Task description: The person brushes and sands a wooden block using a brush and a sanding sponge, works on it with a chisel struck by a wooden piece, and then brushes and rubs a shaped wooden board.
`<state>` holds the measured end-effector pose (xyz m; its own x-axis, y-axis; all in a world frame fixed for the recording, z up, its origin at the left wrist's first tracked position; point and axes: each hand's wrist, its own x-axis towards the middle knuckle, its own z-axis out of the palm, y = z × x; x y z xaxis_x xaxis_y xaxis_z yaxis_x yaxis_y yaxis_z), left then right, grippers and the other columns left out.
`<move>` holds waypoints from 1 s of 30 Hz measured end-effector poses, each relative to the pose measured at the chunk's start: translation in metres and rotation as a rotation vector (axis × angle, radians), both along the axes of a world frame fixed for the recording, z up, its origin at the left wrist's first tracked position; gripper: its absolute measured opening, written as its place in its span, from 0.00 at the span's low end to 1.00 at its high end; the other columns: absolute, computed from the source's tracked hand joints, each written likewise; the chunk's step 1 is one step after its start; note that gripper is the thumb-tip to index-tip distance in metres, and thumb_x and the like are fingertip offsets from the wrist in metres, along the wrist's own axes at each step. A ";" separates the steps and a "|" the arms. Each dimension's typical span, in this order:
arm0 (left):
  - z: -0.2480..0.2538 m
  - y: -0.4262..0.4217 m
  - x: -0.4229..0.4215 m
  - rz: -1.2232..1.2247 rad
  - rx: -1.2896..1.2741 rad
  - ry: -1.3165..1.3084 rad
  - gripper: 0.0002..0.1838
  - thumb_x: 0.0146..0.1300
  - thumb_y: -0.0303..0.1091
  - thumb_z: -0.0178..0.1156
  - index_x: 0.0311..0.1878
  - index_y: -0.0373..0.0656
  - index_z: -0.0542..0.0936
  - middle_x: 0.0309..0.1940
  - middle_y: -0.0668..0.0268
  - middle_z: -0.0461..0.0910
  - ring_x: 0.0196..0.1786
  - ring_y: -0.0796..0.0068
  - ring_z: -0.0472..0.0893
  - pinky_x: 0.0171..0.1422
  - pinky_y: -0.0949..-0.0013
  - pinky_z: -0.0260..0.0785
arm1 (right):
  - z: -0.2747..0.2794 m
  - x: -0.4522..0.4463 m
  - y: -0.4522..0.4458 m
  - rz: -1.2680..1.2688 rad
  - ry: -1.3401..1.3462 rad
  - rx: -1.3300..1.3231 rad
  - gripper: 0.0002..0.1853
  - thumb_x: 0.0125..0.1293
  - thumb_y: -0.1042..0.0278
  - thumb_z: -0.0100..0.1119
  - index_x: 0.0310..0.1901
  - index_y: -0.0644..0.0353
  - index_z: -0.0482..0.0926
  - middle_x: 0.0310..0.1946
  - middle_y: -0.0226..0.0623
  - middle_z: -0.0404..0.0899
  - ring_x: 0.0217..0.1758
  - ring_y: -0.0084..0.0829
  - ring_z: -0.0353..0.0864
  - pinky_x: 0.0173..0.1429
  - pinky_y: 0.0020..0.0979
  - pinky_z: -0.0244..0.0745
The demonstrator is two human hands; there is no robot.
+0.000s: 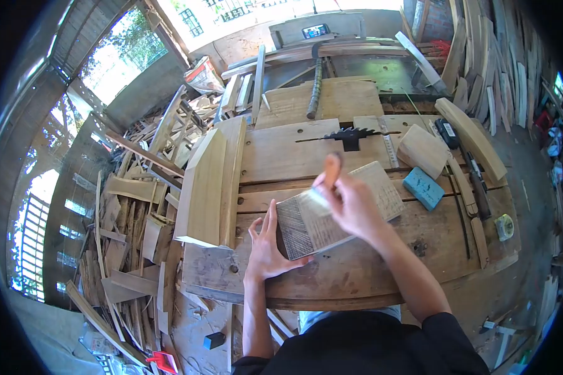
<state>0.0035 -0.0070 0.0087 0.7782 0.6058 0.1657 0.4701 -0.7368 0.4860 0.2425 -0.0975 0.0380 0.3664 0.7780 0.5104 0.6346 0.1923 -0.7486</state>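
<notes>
A rectangular board (341, 209) lies slantwise on the wooden workbench, its left end dark with fine slanted lines and the rest paler with streaked grain. My left hand (269, 247) braces the board's left end, fingers along that edge and thumb by the near corner. Above the board, my right hand (353, 206) is closed round the wooden handle of a brush (333, 169). The pale working end is blurred and partly hidden by my fingers. Just right of the board sits a blue block (423, 188).
Behind the board a saw blade (350, 133) rises through the bench top. Long timber pieces (216, 181) stand at the left. A wood block (423, 150), a tape measure (505, 227) and curved wooden parts lie right. A hammer (316, 94) rests behind; scrap wood (128, 231) piles up leftward.
</notes>
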 end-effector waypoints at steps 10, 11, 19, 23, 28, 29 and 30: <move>-0.002 0.000 0.000 -0.004 0.044 -0.021 0.87 0.34 0.70 0.85 0.88 0.32 0.44 0.80 0.42 0.67 0.80 0.47 0.67 0.86 0.41 0.44 | 0.000 0.042 -0.010 -0.426 -0.453 -0.045 0.06 0.77 0.65 0.63 0.48 0.57 0.83 0.43 0.38 0.87 0.36 0.41 0.89 0.40 0.42 0.83; 0.000 0.000 0.000 -0.005 0.032 -0.025 0.87 0.34 0.70 0.85 0.88 0.32 0.44 0.80 0.42 0.67 0.80 0.47 0.67 0.86 0.41 0.44 | -0.004 0.030 -0.006 -0.332 -0.424 -0.039 0.06 0.75 0.66 0.65 0.49 0.56 0.83 0.42 0.37 0.87 0.38 0.39 0.90 0.41 0.40 0.84; -0.017 0.010 -0.004 -0.116 0.378 0.049 0.87 0.33 0.72 0.85 0.88 0.33 0.44 0.81 0.42 0.65 0.81 0.49 0.67 0.87 0.41 0.44 | -0.004 -0.044 0.003 0.161 -0.396 0.230 0.09 0.69 0.72 0.69 0.49 0.54 0.83 0.42 0.36 0.88 0.37 0.36 0.91 0.43 0.38 0.87; -0.006 0.003 -0.002 -0.025 0.074 -0.015 0.88 0.33 0.72 0.85 0.87 0.31 0.44 0.80 0.42 0.66 0.80 0.51 0.70 0.86 0.42 0.45 | -0.010 -0.023 0.002 0.155 -0.152 0.021 0.08 0.71 0.73 0.68 0.50 0.56 0.83 0.39 0.40 0.88 0.35 0.37 0.91 0.41 0.37 0.86; 0.001 0.000 0.001 -0.014 0.031 -0.015 0.89 0.32 0.72 0.85 0.87 0.30 0.44 0.79 0.42 0.67 0.79 0.51 0.71 0.86 0.43 0.44 | 0.004 0.025 -0.008 -0.024 -0.043 -0.010 0.06 0.76 0.69 0.65 0.50 0.58 0.82 0.37 0.42 0.88 0.33 0.40 0.90 0.37 0.40 0.84; 0.001 0.000 0.002 -0.009 0.023 -0.014 0.89 0.31 0.71 0.85 0.87 0.30 0.44 0.79 0.42 0.67 0.79 0.51 0.71 0.86 0.43 0.44 | 0.007 0.034 -0.012 -0.221 -0.171 -0.068 0.06 0.76 0.67 0.65 0.50 0.58 0.82 0.37 0.41 0.87 0.34 0.41 0.90 0.38 0.42 0.83; 0.001 0.000 0.001 -0.003 0.015 -0.012 0.89 0.31 0.71 0.85 0.87 0.30 0.44 0.79 0.42 0.67 0.79 0.51 0.71 0.86 0.44 0.44 | 0.009 0.041 -0.014 -0.417 -0.300 -0.126 0.07 0.77 0.66 0.64 0.49 0.57 0.82 0.37 0.41 0.87 0.34 0.42 0.89 0.38 0.43 0.82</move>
<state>0.0048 -0.0073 0.0094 0.7779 0.6007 0.1845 0.4617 -0.7456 0.4806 0.2831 -0.1116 0.0468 0.5100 0.6596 0.5521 0.8278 -0.2021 -0.5233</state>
